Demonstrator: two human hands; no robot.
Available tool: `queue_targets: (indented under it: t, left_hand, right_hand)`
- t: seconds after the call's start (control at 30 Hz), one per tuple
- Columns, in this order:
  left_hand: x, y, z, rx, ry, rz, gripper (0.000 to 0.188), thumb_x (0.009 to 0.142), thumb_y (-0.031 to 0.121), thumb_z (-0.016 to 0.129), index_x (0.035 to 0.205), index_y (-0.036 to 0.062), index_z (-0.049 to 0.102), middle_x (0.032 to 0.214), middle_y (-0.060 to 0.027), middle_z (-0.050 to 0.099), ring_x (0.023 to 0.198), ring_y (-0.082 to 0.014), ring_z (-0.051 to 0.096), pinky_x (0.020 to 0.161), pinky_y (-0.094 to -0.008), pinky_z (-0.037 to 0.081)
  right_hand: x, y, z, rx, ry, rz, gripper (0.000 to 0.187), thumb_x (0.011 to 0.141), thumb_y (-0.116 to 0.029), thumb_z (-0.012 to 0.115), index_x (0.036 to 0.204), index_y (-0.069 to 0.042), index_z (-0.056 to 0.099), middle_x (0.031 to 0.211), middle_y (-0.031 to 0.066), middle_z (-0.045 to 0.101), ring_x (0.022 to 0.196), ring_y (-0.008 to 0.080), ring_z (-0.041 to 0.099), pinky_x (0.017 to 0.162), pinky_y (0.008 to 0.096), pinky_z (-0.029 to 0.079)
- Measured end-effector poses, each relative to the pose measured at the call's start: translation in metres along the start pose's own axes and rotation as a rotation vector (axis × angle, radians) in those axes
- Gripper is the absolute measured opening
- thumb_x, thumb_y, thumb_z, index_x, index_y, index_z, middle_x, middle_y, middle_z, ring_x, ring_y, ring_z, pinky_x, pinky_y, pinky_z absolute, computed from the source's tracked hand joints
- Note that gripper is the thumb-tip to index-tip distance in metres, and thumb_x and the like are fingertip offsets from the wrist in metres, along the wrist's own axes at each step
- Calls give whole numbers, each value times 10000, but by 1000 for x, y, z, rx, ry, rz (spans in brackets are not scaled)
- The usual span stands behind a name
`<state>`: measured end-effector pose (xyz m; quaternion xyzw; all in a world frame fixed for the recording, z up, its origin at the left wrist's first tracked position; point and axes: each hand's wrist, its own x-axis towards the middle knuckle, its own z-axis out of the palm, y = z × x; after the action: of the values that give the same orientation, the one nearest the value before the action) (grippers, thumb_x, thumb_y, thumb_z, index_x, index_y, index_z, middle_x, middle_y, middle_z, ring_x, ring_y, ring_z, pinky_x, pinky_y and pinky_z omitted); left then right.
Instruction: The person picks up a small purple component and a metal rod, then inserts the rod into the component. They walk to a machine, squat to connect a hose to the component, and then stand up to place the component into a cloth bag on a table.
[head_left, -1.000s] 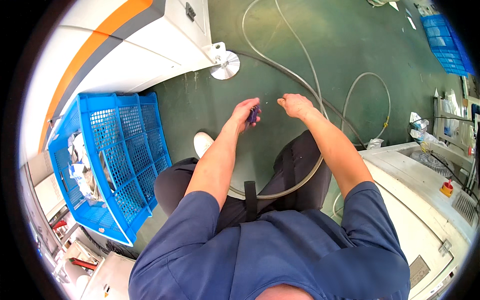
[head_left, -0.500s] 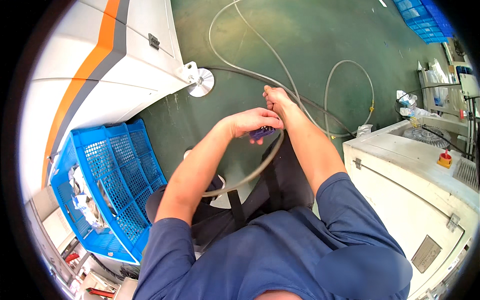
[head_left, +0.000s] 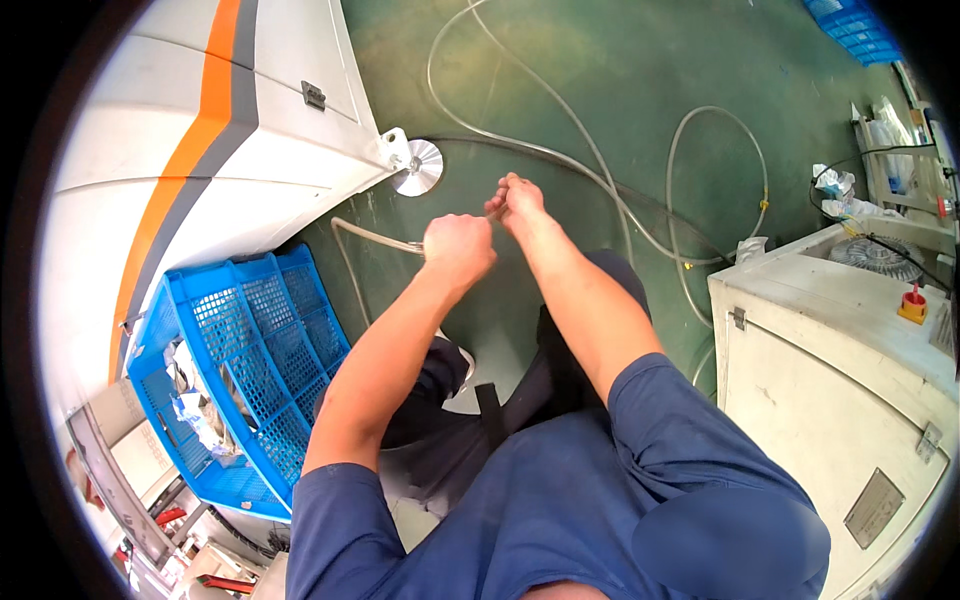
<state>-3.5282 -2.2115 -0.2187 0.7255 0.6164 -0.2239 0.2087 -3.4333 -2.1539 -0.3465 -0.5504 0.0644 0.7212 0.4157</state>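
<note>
My left hand (head_left: 460, 246) is closed in a fist, back of the hand up, around a clear hose (head_left: 375, 236). The hose leaves its left side, bends near the white machine and drops toward the floor. Close to that fist, a small shiny part (head_left: 414, 246) shows on the hose. My right hand (head_left: 520, 203) is just to the right and slightly farther away, with its fingers curled. A short pale length of hose shows between the two hands. My fingers hide its ends and whatever else is inside the grips.
A white machine (head_left: 290, 150) with a round metal foot (head_left: 418, 168) stands at left. Below it is a blue crate (head_left: 255, 350) with scraps. Long clear hose loops (head_left: 570, 160) lie on the green floor (head_left: 640, 50). A white cabinet (head_left: 800, 370) is at right, a blue crate (head_left: 855, 35) far right.
Both hands have moved left, the left one turning knuckles up. The hose that curved across my lap now runs out to the left. The purple object in my left hand is out of sight.
</note>
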Motion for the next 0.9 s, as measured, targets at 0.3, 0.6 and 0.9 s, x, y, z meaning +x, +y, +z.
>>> queue_targets:
  t: [0.3, 0.6, 0.9]
  left_hand:
    - [-67, -28, -17, 6, -1, 158, 273, 709, 312, 675, 696, 41, 703, 708, -178, 680, 700, -364, 680, 681, -442, 556]
    - [-76, -8, -30, -38, 111, 269, 262, 708, 319, 663, 725, 65, 722, 772, -136, 677, 715, -339, 677, 680, -435, 555]
    - [-69, -10, -36, -46, 75, 259, 275, 706, 296, 688, 705, 20, 699, 736, -158, 686, 710, -333, 698, 672, -416, 564]
  right_hand:
    - [22, -85, -30, -1760, 181, -587, 518, 993, -474, 412, 1096, -50, 691, 1163, 193, 672, 1074, 390, 638, 924, 498, 501]
    - [43, -131, -53, -1864, 262, -658, 466, 1000, -423, 398, 1058, -72, 699, 1102, 182, 694, 1056, 372, 646, 911, 490, 504]
    - [29, -117, -31, -2253, 6, -842, 487, 996, -457, 431, 938, -88, 745, 964, 146, 730, 939, 335, 696, 809, 468, 542]
